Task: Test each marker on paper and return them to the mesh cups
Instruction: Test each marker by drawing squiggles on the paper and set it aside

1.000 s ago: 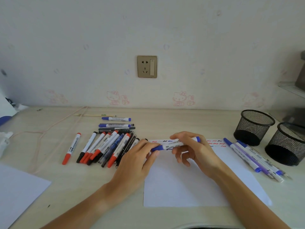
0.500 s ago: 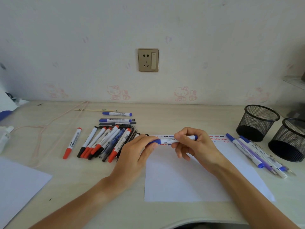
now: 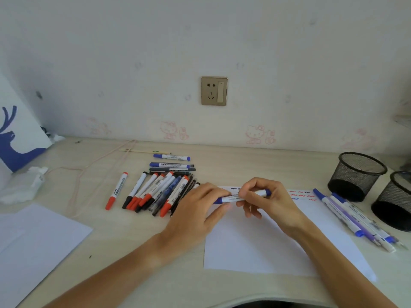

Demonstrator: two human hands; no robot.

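Both hands hold one blue-capped white marker level above the top edge of a white paper sheet. My left hand pinches its blue cap end; my right hand grips the barrel with curled fingers. Short red, blue and black squiggles run along the paper's top. A pile of several red, black and blue markers lies left of the hands. Several blue and purple markers lie right of the paper. Two black mesh cups stand at the right, one behind the other.
A second white sheet lies at the front left. A pink cord, crumpled tissue and a deer-print bag sit at the left. A wall socket is on the wall behind the desk.
The hands and marker have stayed almost in place over the paper's top edge; the camera view shifted and tilted slightly. The marker stays capped.
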